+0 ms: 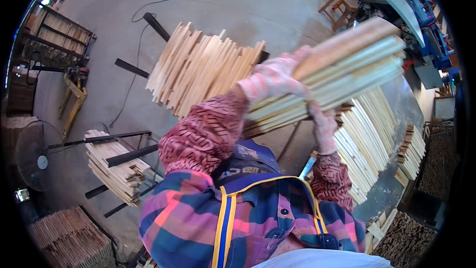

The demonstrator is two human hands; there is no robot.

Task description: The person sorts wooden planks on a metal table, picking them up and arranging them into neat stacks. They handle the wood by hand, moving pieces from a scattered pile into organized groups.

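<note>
A bundle of long pale wooden strips is held up in front of my chest, tilted with its far end to the upper right and blurred by motion. My left hand, in a pink and white patterned glove, is wrapped over the bundle's near left part. From below, my right hand grips the near edge, gloved the same way; its fingers are partly hidden by the wood. Beyond my left forearm, a row of loose wooden strips lies across dark bars. Close to my right hand sits a broad layer of pale strips on a grey surface.
At left, more strips rest on dark metal arms beside a standing fan. A stacked wood pile stands at lower left. A brown stool and blue machinery are at upper right. A cable crosses the floor.
</note>
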